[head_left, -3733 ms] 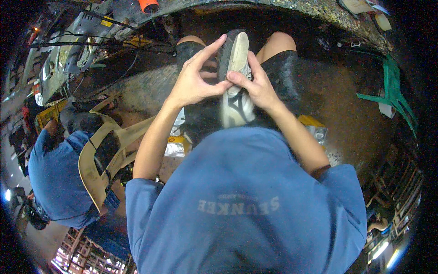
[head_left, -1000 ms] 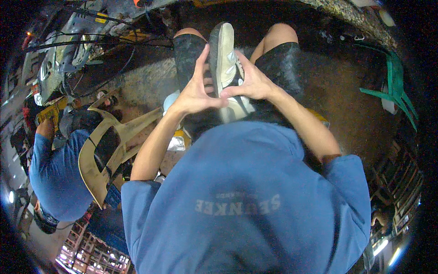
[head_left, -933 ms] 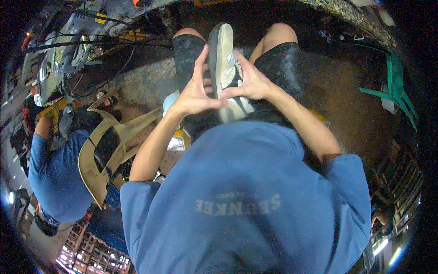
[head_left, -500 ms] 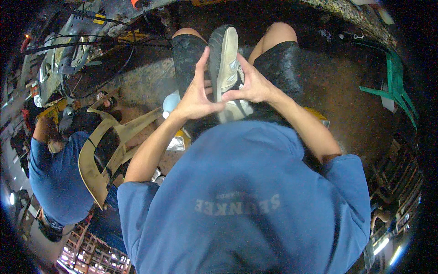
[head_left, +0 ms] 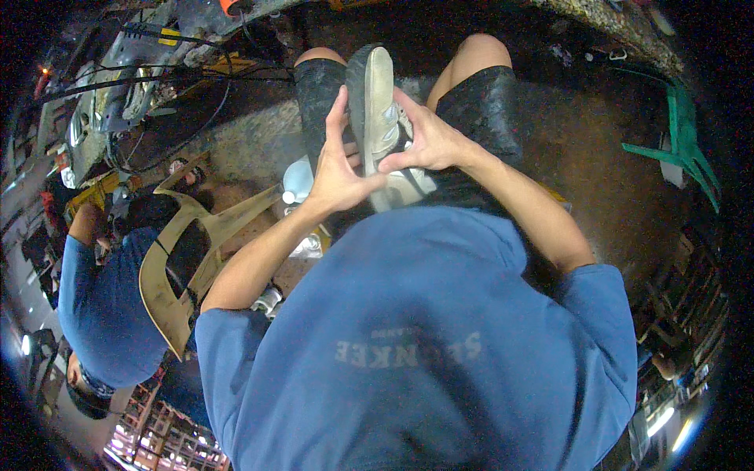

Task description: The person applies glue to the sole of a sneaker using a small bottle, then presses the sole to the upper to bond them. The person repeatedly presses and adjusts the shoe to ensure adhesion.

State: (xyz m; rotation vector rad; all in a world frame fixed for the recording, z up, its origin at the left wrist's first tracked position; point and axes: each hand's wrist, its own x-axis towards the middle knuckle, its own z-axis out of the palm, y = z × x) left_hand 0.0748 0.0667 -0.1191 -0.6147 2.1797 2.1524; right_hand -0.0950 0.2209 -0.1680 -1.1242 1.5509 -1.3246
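Note:
A long, narrow, curved piece (head_left: 380, 102), cream on its face and dark grey along its left side, stands upright between my hands, above my lap. Whitish and silvery patches show on its right and lower parts; its exact kind is unclear. My left hand (head_left: 342, 177) grips the left side, index finger stretched up along it and thumb across the lower part. From the right, my right hand (head_left: 428, 140) is closed round the other edge, its thumb over the face and its index finger higher up. Some fingertips of both hands are hidden behind the piece.
Left of my arm, a co-worker in a blue shirt (head_left: 118, 314) sits beside a tan frame-shaped panel (head_left: 161, 286). A pale bottle (head_left: 297, 179) stands by my left forearm. Cables (head_left: 157, 78) and metal parts fill the upper left; a green plastic frame (head_left: 682, 141) lies far right.
Both hands and the piece between them have shifted slightly to the left. My grip looks the same. The co-worker at the left has moved a little.

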